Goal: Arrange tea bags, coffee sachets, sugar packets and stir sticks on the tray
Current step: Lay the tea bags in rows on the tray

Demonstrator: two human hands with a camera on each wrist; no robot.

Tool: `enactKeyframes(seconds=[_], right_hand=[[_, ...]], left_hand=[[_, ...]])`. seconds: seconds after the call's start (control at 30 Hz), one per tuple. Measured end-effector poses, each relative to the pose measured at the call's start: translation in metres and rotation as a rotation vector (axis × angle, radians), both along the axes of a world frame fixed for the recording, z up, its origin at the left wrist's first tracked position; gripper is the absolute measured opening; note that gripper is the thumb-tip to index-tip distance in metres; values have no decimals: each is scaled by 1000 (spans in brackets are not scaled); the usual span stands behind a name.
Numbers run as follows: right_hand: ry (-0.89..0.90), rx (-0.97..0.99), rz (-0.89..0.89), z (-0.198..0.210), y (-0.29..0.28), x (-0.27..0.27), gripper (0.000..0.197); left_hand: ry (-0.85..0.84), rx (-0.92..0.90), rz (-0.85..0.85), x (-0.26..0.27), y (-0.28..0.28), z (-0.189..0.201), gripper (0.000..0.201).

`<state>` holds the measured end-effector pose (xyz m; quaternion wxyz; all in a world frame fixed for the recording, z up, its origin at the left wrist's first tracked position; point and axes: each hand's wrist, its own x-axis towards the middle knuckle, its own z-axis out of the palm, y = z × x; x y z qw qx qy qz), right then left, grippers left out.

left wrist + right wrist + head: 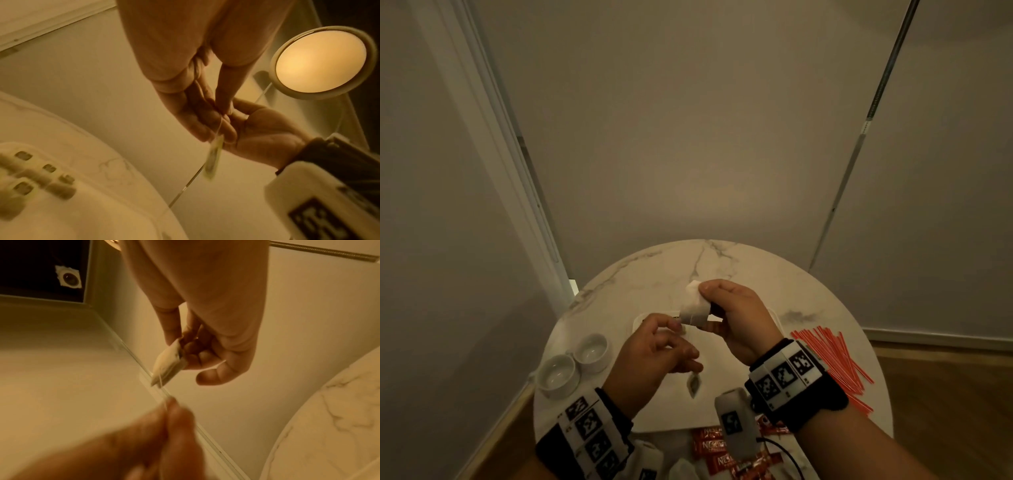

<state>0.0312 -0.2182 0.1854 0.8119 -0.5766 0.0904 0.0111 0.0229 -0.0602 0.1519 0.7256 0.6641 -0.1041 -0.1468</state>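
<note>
Head view: the right hand (736, 318) pinches a white tea bag (694, 305) above the tray (654, 416) at the middle of the round table (825, 308). The left hand (654, 356) pinches its string, the paper tag (693, 385) dangling below, probably to untangle it before laying the bag down. Coffee sachets (710, 445) lie at the near edge, stir sticks (832, 356) along the right edge, two small bowls (573, 365) at the left.

2 white bowls (573, 364), 1 tray (671, 411), 1 tea bag (694, 305) in view; sachets (717, 448) & stir sticks (832, 356) too many/hidden to count.
</note>
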Motion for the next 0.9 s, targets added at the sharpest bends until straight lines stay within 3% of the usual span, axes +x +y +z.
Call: enactKeyframes(seconds=[0.17, 0.33, 0.47, 0.73, 0.9], right_hand=[[-44, 7, 61, 0, -2, 0, 15], [-74, -8, 137, 0, -3, -2, 17], [-81, -43, 195, -2, -1, -6, 21], [-76, -207, 284, -13, 4, -14, 11], [-72, -345, 260, -15, 1, -15, 5]], left_hand=[[-51, 254, -92, 6, 7, -27, 12], [-60, 324, -92, 20, 10, -39, 17], [-180, 457, -117, 32, 15, -38, 24], [-178, 355, -199, 46, 18, -14, 16], [-27, 305, -325, 50, 19, -6, 34]])
